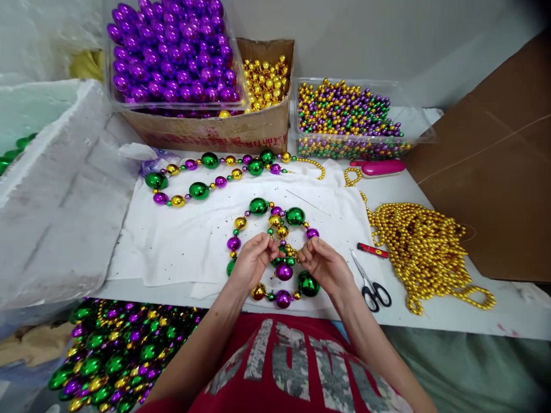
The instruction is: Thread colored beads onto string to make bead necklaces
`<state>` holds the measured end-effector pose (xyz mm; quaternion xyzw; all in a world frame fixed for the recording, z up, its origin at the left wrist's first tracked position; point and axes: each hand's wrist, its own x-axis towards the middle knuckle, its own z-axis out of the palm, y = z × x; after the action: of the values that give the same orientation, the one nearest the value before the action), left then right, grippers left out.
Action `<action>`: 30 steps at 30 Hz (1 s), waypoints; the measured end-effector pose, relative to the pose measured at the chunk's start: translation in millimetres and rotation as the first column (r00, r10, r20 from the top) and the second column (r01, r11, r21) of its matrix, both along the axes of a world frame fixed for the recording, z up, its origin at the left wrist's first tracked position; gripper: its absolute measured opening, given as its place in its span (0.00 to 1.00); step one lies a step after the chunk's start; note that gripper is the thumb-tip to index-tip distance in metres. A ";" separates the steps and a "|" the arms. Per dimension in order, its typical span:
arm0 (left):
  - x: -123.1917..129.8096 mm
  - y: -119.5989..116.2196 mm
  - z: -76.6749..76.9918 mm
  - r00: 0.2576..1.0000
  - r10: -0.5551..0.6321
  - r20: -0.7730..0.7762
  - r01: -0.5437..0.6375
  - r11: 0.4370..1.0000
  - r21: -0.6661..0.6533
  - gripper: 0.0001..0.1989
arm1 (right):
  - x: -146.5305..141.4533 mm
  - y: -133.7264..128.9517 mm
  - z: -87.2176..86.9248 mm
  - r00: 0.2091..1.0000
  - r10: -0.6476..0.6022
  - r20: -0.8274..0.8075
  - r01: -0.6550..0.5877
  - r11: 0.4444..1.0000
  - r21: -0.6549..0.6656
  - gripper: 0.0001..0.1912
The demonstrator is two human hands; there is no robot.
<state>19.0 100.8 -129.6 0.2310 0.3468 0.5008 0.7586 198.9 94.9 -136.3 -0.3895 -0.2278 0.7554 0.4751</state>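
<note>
Bead necklace (295,216): it lies on the white cloth (172,246) straight in front of you, beneath and between your hands, as a rounded loop of green, purple and gold beads, with more beads running down its middle
Left hand (256,261): your thumb and forefinger are pinched narrow, seemingly on an end of the bead necklace; any thread there is too fine to make out
Right hand (325,264): your fingers are pinched the same way and seem to hold the other end, over the loop's right side
Gap at your fingertips: the relation that matters is here, where small gold beads (291,252) sit between the two pinches, just beside your right fingertips and a little farther from your left
Lie of the loop: its long axis seems to run away from you, while your two pinches face each other across it
Beyond the loop: a second necklace (199,190) is on your far left, and a needle (307,202) lies slanted on the cloth
Right edge: scissors (370,284) rest on the surface (434,323) just beside your right hand, with a heap of gold bead strands (424,252) past them
</note>
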 end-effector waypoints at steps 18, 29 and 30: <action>25.7 14.2 24.5 0.842 -0.285 -0.458 0.361 0.929 0.086 0.11 | 11.7 3.2 42.0 0.577 -0.416 0.703 0.025 0.869 0.494 0.09; 35.7 10.5 21.1 0.743 -0.088 -0.664 0.346 0.899 0.269 0.07 | -7.6 -12.0 28.4 0.392 -0.362 0.846 -0.260 0.838 0.479 0.06; 36.3 9.8 19.8 0.735 -0.053 -0.676 0.318 0.908 0.275 0.06 | -8.4 -12.2 26.7 0.349 -0.408 0.843 -0.275 0.816 0.509 0.06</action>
<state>55.4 110.6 -109.7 0.5648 0.4631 0.3647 0.5776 190.4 82.7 -109.6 -0.5948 -0.6541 0.2668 0.3836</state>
